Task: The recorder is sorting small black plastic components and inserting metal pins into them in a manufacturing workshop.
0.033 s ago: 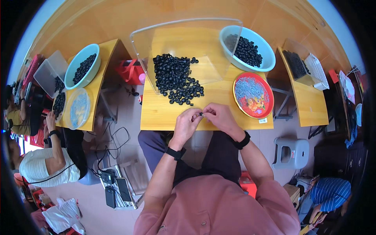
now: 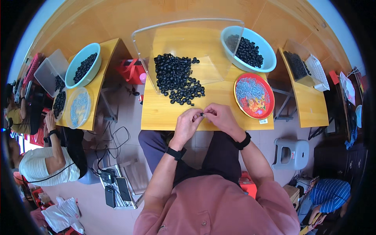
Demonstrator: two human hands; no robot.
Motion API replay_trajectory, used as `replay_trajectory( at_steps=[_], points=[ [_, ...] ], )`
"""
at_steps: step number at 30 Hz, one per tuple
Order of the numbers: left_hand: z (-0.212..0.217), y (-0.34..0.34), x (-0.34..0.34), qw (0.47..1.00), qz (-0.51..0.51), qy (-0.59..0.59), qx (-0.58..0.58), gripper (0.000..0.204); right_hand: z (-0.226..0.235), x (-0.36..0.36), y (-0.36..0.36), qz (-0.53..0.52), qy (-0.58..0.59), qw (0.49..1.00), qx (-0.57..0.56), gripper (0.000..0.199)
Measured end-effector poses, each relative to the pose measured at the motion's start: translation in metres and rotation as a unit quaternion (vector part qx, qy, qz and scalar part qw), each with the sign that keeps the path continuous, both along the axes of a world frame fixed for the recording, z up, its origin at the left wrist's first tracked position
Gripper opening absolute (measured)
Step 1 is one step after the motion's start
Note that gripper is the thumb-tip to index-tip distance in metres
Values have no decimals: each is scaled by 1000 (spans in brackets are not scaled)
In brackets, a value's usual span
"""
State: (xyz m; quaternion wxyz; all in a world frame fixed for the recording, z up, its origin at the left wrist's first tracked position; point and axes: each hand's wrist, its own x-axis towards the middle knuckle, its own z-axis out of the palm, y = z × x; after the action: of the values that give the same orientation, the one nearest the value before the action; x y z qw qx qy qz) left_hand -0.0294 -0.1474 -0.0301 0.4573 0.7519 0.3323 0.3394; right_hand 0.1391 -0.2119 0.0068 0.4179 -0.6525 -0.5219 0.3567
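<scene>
My left hand and right hand pinch one small black ring between fingertips over the tabletop; black ring pile ahead, red plate right.

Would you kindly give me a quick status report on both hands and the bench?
Left hand and right hand together, pinching one small black ring. Pile of black rings lies ahead on the wooden table. Nothing between hands and pile.

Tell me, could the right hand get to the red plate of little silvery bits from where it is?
Probably yes. The right hand sits at the table's front edge, the red plate lies just beside it, and only bare wood lies between.
</scene>
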Motion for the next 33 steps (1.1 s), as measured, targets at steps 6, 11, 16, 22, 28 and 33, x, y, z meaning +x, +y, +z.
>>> replay_trajectory(
  at_steps=[6,11,16,22,28,33],
  points=[
    [-3,1,-1,1000,8,-15,-10,19,5,-5,-2,7,-35,999,-15,11],
    [-2,2,-2,1000,4,-19,-16,20,-9,-2,3,-24,-5,1000,-13,12],
    [4,0,-2,999,-7,-11,-34,20,-11,3,6,-9,-37,999,10,14],
    [-2,1,-1,994,14,-48,-98,15,1,11,17,-36,-2,999,-8,12],
    [6,1,-6,996,-62,40,-44,17,-4,6,51,41,-143,988,35,14],
    [11,-1,-6,994,-85,72,-2,18,-8,-3,63,77,-253,964,27,11]
  ],
)
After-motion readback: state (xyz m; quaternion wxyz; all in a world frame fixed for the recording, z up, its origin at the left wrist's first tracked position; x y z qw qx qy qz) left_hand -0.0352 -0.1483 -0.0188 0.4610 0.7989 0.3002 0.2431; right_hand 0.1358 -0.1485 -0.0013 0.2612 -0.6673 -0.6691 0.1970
